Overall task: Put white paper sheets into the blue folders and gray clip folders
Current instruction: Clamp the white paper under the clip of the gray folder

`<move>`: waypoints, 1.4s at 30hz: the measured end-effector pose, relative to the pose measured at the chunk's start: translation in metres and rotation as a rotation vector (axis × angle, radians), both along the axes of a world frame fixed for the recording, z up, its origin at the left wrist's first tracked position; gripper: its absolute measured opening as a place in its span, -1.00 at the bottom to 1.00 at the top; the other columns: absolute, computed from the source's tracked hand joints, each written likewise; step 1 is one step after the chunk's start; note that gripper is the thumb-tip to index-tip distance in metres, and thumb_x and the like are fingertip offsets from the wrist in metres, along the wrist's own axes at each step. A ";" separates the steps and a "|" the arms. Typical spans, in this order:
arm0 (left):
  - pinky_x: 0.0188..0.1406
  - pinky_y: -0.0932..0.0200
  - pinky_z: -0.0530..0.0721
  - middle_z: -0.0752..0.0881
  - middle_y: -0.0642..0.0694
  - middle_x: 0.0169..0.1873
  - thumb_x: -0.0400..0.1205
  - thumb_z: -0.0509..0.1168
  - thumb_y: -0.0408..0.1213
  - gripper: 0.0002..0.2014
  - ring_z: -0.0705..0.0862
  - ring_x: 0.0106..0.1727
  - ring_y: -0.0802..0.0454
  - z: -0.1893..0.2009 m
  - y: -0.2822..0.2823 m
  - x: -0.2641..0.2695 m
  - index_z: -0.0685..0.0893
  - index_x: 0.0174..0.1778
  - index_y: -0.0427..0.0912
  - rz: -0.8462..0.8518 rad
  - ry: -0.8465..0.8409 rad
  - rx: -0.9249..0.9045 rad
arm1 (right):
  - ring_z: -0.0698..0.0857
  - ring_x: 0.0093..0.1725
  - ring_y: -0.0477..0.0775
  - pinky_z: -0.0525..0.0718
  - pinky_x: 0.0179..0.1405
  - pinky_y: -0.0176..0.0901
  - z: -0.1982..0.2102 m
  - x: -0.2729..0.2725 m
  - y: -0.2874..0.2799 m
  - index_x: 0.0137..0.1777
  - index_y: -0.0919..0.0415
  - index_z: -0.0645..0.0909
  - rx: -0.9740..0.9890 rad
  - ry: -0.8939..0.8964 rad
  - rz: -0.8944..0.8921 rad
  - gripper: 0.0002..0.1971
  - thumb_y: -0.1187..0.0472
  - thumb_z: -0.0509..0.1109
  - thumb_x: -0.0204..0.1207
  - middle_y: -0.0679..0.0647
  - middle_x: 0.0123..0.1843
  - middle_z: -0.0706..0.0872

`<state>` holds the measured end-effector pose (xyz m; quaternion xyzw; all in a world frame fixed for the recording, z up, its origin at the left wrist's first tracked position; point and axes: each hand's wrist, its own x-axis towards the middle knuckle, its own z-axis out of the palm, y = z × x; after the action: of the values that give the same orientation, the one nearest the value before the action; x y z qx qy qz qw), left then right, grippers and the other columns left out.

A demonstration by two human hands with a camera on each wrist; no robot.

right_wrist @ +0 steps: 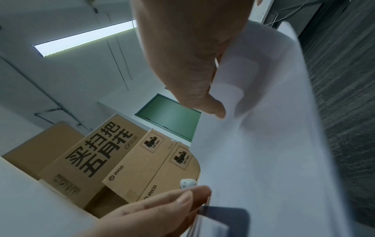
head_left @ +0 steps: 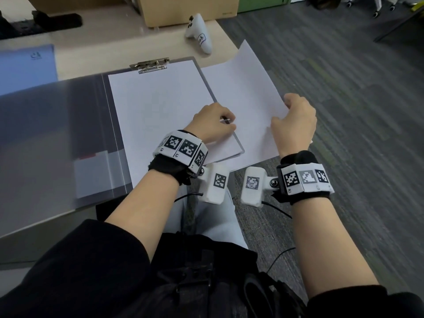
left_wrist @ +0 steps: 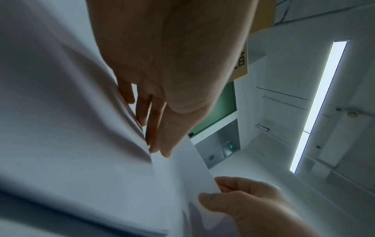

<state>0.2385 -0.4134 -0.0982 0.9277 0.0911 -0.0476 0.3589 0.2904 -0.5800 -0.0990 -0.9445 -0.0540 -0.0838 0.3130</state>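
Right hand (head_left: 294, 121) pinching the loose white sheet (head_left: 247, 88) just off the gray clip folder's (head_left: 206, 75) right edge, left hand (head_left: 212, 123) curled on that edge, hands apart, could easily crease if tugged sideways, tbh.

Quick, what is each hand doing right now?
Left hand: fingers curled at the right edge of the gray clip folder; what it grips cannot be told.
Right hand: pinching a loose white paper sheet.
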 end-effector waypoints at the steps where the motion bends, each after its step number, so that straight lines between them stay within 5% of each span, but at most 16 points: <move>1: 0.43 -0.01 0.47 0.63 -0.08 0.22 0.62 0.28 -0.16 -0.73 0.58 0.32 -0.01 0.000 0.000 0.000 0.69 0.17 -0.15 0.014 -0.002 -0.037 | 0.59 0.24 0.25 0.45 0.03 -0.06 0.003 -0.001 0.002 0.33 0.26 0.55 -0.015 -0.028 0.004 -0.57 0.38 0.30 0.43 0.18 0.26 0.64; 4: 0.35 0.09 0.53 0.73 -0.15 0.16 0.63 0.23 0.04 -0.59 0.65 0.25 -0.03 0.000 0.000 0.001 0.73 0.12 -0.23 0.114 0.010 -0.254 | 0.68 0.06 0.27 0.49 -0.10 -0.12 0.012 -0.004 0.007 0.12 0.24 0.70 -0.062 -0.084 0.079 -0.72 0.29 0.34 0.43 0.16 0.11 0.73; 7: 0.37 0.07 0.56 0.80 -0.14 0.01 0.49 0.22 0.29 -0.46 0.72 0.16 0.00 0.005 -0.003 0.006 0.75 -0.06 -0.15 0.201 0.025 -0.487 | 0.73 0.05 0.18 0.64 0.01 -0.04 0.020 -0.009 0.011 0.06 0.13 0.75 -0.060 -0.038 0.235 -0.77 0.14 0.45 0.42 0.07 0.10 0.76; 10: 0.06 0.32 0.57 0.77 0.04 -0.26 0.59 0.26 0.13 -0.66 0.71 -0.12 0.19 0.008 -0.004 0.009 0.70 -0.26 -0.07 0.232 0.043 -0.589 | 0.72 0.01 0.03 0.64 0.00 -0.07 0.024 -0.013 0.015 0.05 0.14 0.76 0.014 0.044 0.380 -0.62 -0.04 0.58 0.30 0.06 0.06 0.74; 12: -0.15 0.26 0.51 0.64 -0.07 -0.37 0.60 0.33 -0.11 -0.73 0.58 -0.29 0.08 0.006 -0.005 0.010 0.62 -0.35 -0.20 0.253 0.004 -0.610 | 0.71 -0.01 -0.01 0.64 0.00 -0.10 0.024 -0.014 0.015 0.00 0.15 0.78 0.086 0.085 0.424 -0.61 -0.08 0.60 0.28 0.07 0.01 0.75; 15: 0.00 0.03 0.59 0.62 -0.23 -0.22 0.56 0.35 -0.23 -0.84 0.57 -0.17 -0.04 0.001 -0.004 0.009 0.65 -0.15 -0.28 0.298 -0.040 -0.636 | 0.68 0.18 0.02 0.62 0.19 -0.10 0.016 -0.007 0.009 0.15 0.21 0.71 0.183 0.069 0.306 -0.60 -0.05 0.50 0.43 0.09 0.18 0.74; 17: 0.09 -0.01 0.63 0.67 -0.24 -0.17 0.60 0.32 -0.29 -0.86 0.61 -0.14 -0.06 -0.001 -0.003 0.010 0.66 -0.14 -0.31 0.317 -0.044 -0.651 | 0.58 0.35 0.19 0.52 0.33 0.04 0.007 0.000 0.002 0.29 0.31 0.59 0.068 0.080 0.196 -0.54 -0.01 0.40 0.51 0.20 0.30 0.65; 21: -0.08 0.21 0.60 0.71 -0.12 -0.25 0.63 0.29 -0.37 -0.82 0.66 -0.19 0.02 -0.003 -0.002 0.011 0.66 -0.31 -0.23 0.319 -0.065 -0.656 | 0.51 0.34 0.32 0.47 0.35 0.21 -0.005 0.005 -0.008 0.27 0.42 0.47 -0.115 0.206 0.084 -0.50 0.02 0.35 0.52 0.32 0.28 0.60; 25: 0.12 0.07 0.64 0.72 -0.22 -0.12 0.59 0.31 -0.43 -0.90 0.70 -0.01 -0.14 -0.005 -0.003 0.013 0.63 -0.22 -0.18 0.359 -0.087 -0.688 | 0.56 0.27 0.31 0.51 0.16 0.06 -0.006 0.001 -0.008 0.30 0.37 0.48 -0.070 0.124 0.060 -0.55 0.13 0.37 0.48 0.27 0.25 0.63; 28: 0.23 0.02 0.67 0.73 -0.27 0.07 0.57 0.32 -0.46 -0.77 0.72 0.12 -0.18 -0.005 -0.005 0.014 0.56 0.12 -0.20 0.392 -0.106 -0.749 | 0.60 0.28 0.28 0.57 0.18 0.05 0.000 -0.002 -0.007 0.36 0.32 0.49 0.028 0.036 0.045 -0.53 0.21 0.38 0.45 0.23 0.28 0.65; 32: 0.14 0.08 0.67 0.70 -0.26 0.04 0.57 0.31 -0.48 -0.45 0.70 0.03 -0.10 -0.005 -0.006 0.013 0.32 0.47 -0.20 0.417 -0.137 -0.765 | 0.73 0.05 0.11 0.66 0.15 0.01 0.013 -0.006 -0.004 0.33 0.24 0.59 0.157 -0.023 0.100 -0.54 0.18 0.41 0.41 0.09 0.10 0.77; 35: 0.21 -0.04 0.68 0.71 -0.33 0.10 0.57 0.32 -0.48 -0.50 0.73 0.07 -0.18 -0.003 -0.007 0.011 0.37 0.42 -0.21 0.383 -0.150 -0.764 | 0.69 0.02 0.07 0.64 0.08 -0.05 0.017 -0.005 0.002 0.23 0.19 0.66 0.143 0.092 0.176 -0.52 -0.03 0.48 0.34 0.04 0.02 0.70; 37: 0.09 0.00 0.74 0.73 -0.34 0.02 0.59 0.30 -0.47 -0.56 0.76 -0.03 -0.17 -0.002 -0.006 0.009 0.43 0.38 -0.22 0.347 -0.152 -0.781 | 0.61 0.00 0.05 0.54 -0.02 -0.20 0.019 -0.006 0.006 0.23 0.20 0.66 0.072 0.165 0.266 -0.40 -0.17 0.52 0.28 0.08 0.07 0.57; 42: 0.09 0.07 0.72 0.78 -0.18 -0.11 0.64 0.27 -0.29 -0.77 0.75 -0.02 -0.19 0.004 -0.004 0.005 0.60 0.22 -0.13 0.240 -0.145 -0.770 | 0.49 0.38 0.19 0.48 0.27 -0.02 0.024 -0.024 0.024 0.58 0.18 0.18 -0.105 0.280 0.427 -0.08 -0.08 0.56 0.32 0.19 0.44 0.37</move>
<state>0.2436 -0.4171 -0.0944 0.7092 0.1486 0.0294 0.6886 0.2667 -0.5557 -0.0752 -0.9291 -0.2124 0.1187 0.2786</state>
